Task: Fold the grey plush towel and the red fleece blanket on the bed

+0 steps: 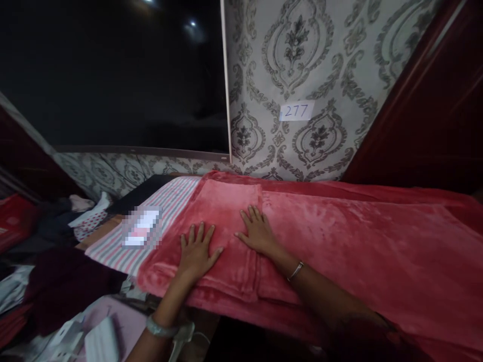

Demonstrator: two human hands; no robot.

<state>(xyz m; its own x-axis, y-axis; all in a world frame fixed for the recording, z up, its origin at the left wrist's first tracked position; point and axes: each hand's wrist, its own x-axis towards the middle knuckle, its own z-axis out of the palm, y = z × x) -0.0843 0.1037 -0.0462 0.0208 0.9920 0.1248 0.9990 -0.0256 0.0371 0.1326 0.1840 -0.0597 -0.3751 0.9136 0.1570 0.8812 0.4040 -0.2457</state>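
Note:
A folded red plush cloth (222, 211) lies on top of a larger red plush blanket (358, 241) spread over the table. My left hand (196, 251) rests flat on the folded cloth near its front left corner, fingers spread. My right hand (257, 230) lies flat at the cloth's right edge, fingers apart, a bangle on the wrist. Neither hand grips anything.
A pink-and-grey striped cloth (166, 206) lies left of the red cloth. Heaps of dark and white clothes (56, 281) crowd the lower left. A dark screen (113, 75) and patterned wallpaper with a paper label reading 277 (296, 110) stand behind. Dark red curtain (433, 100) at right.

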